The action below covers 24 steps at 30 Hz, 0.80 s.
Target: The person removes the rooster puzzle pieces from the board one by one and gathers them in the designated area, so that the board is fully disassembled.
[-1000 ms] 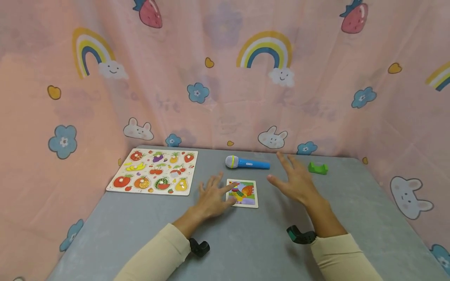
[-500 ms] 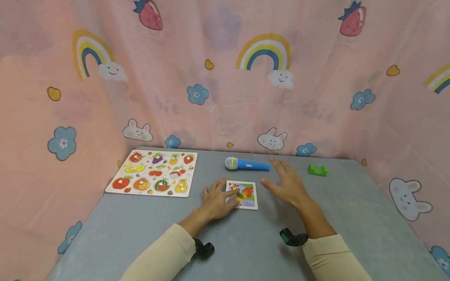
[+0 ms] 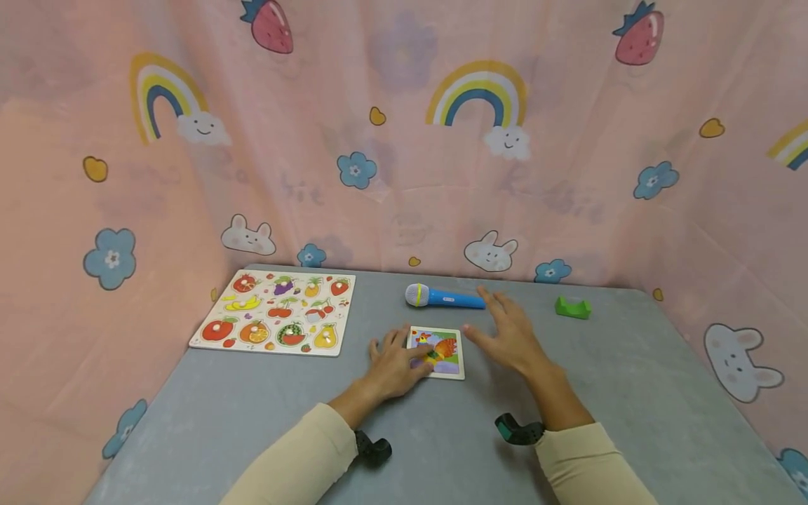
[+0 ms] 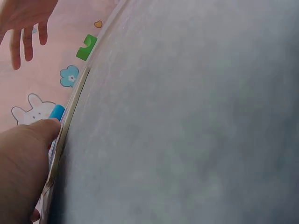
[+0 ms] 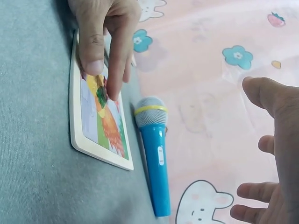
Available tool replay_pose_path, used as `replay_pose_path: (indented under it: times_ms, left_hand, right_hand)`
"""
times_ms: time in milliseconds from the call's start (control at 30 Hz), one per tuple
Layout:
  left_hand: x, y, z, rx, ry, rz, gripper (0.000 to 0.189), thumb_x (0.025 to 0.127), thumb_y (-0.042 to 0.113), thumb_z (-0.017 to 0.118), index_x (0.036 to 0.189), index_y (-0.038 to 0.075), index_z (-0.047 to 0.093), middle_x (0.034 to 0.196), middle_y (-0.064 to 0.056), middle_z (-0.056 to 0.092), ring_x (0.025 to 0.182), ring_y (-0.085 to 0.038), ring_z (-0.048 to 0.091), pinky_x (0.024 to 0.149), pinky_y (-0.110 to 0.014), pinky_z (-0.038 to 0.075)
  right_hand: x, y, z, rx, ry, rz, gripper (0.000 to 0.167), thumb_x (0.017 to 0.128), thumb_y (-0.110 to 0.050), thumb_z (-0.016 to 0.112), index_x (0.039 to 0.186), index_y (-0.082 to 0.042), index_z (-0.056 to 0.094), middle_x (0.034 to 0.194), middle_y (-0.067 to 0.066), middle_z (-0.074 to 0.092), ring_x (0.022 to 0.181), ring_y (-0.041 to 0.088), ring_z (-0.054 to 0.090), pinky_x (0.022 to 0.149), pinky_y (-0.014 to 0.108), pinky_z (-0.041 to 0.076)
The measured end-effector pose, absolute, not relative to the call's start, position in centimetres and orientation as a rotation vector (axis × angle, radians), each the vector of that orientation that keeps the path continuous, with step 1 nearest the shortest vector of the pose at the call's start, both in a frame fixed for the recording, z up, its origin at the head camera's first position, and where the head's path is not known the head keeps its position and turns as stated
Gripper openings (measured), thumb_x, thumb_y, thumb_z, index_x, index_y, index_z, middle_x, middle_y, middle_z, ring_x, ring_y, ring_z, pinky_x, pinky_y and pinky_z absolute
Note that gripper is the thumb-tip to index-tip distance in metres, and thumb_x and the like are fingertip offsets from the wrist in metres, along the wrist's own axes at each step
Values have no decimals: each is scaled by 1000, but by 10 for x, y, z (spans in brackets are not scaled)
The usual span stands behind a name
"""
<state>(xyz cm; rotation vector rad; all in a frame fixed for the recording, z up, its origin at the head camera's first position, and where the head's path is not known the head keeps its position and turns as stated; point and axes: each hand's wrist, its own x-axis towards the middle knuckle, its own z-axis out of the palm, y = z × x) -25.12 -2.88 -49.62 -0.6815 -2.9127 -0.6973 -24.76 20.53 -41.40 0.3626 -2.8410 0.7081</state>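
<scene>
Rooster board (image 3: pixel 447 351): picture in head view (left wrist view: mostly edge)

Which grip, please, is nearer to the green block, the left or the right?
Right: the right grip is left of the green block, apart from it; the left grip is farther left, partly over the card.

My grey tabletop (image 3: pixel 451 442)
It carries before me: fruit board (image 3: pixel 299 297), rooster picture panel (image 3: pixel 447 348), blue microphone (image 3: pixel 449 298), green notched block (image 3: pixel 573 309).
</scene>
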Motion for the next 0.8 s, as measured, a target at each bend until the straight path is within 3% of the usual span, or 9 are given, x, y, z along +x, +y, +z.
replay_pose_path:
  times_ms: [367,800]
  left_hand:
    - [-247,-26,-495,-686,-2920,-633,41,93,52,57,130,35,63,151,-14,33,135,-36,29,99,-68,14]
    - [-249,-29,-502,-679,-2881,-588,39,93,51,57,128,36,64,150,-14,36,133,-34,32,98,-67,16]
  right_hand:
    - [-253,199,-424,414,-2799,783,78,89,-50,63,150,-12,33,148,27,30,133,49,25,98,72,18]
    - [-269,179,-442,480,-2691,948,69,86,-33,72,143,-5,45,137,25,44,125,43,37,98,63,31]
